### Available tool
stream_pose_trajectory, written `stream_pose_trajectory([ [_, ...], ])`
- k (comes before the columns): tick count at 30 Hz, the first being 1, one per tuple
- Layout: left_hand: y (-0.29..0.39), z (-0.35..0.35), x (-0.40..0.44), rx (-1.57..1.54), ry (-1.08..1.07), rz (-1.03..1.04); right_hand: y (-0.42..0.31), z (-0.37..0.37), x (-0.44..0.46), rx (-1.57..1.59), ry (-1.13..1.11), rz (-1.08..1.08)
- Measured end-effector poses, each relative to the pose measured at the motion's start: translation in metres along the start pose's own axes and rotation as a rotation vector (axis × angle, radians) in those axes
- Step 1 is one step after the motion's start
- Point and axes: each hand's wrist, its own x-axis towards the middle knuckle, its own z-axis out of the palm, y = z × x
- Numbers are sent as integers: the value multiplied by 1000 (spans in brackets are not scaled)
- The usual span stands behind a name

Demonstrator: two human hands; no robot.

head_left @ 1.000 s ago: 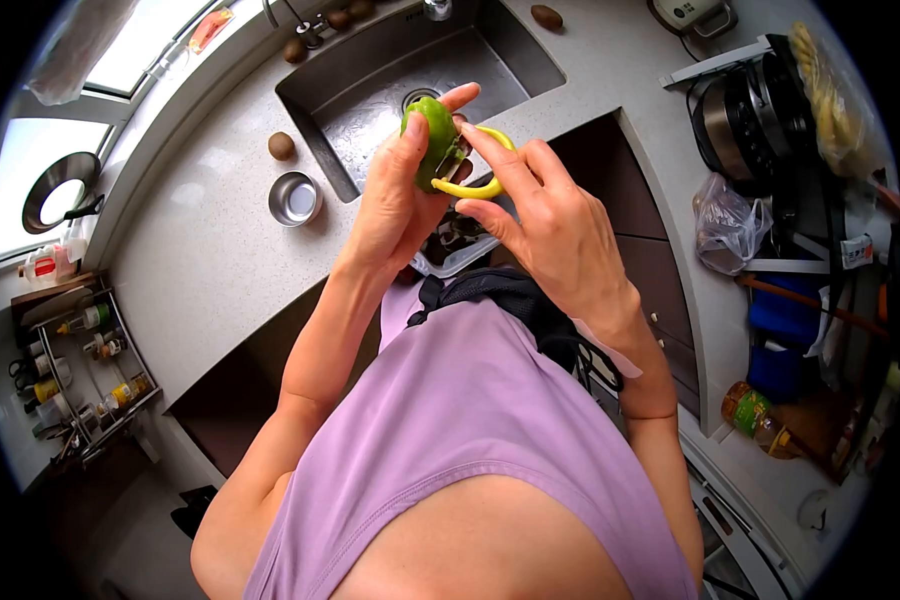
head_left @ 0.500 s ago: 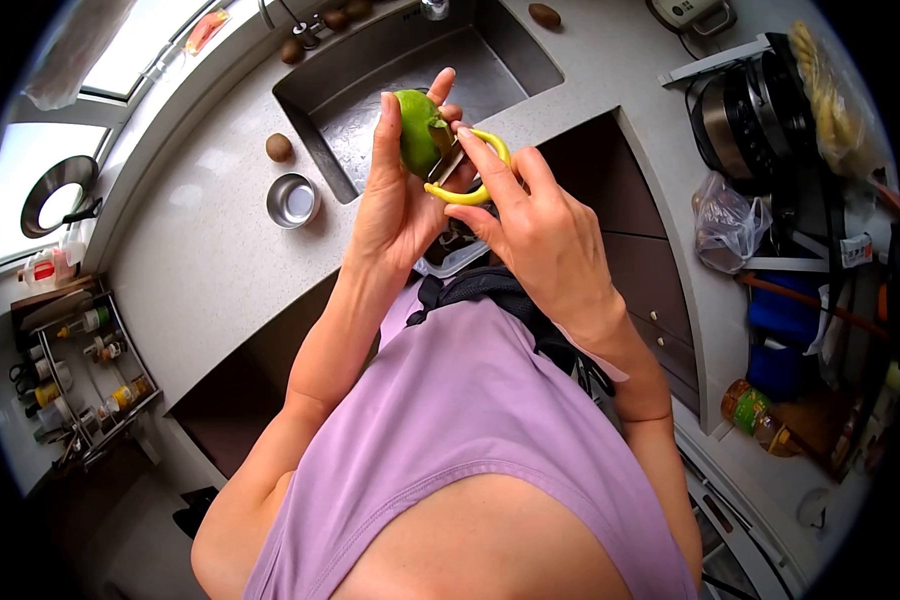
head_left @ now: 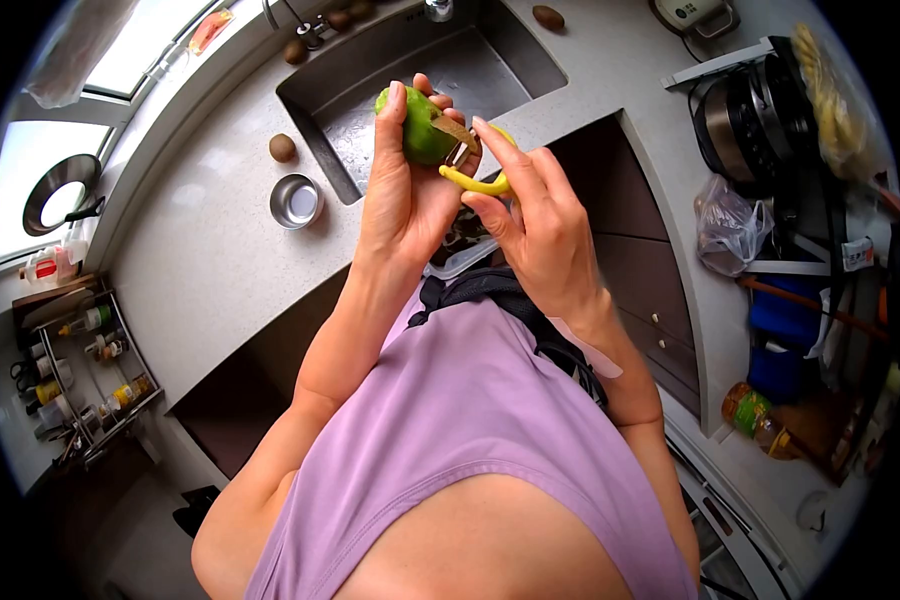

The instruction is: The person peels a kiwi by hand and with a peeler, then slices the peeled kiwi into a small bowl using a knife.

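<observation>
A green peeled fruit [head_left: 422,132] with a strip of brown skin hanging at its right side is held in my left hand [head_left: 398,205], thumb on one side and fingers behind it. My right hand [head_left: 542,212] grips a yellow peeler [head_left: 473,182], its metal blade against the fruit beside the brown strip. Both hands are above the near edge of the sink. Below them, partly hidden by my hands, is a clear container [head_left: 460,260] with dark scraps in it.
The steel sink [head_left: 320,130] lies beyond my hands. On the counter [head_left: 200,250] are a small metal bowl [head_left: 296,201] and a brown kiwi [head_left: 282,148]. Another kiwi [head_left: 548,17] sits right of the sink, and several lie near the faucet. A bottle rack [head_left: 95,370] stands left.
The fruit has turned in my left hand, and a brown strip of skin now stands away from it. My right hand and the peeler have shifted along the fruit's right side.
</observation>
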Motion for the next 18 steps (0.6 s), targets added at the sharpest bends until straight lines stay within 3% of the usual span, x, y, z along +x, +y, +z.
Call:
stream_pose_trajectory([
  [4, -6, -1, -4, 274, 37, 68, -4, -8, 9, -77, 3, 11],
  [10, -6, 4, -12, 330, 102, 45, -7, -5, 13, 34, 56, -29],
  [18, -2, 7, -15, 478, 53, 154, -11, -8, 11, -238, -42, -73],
])
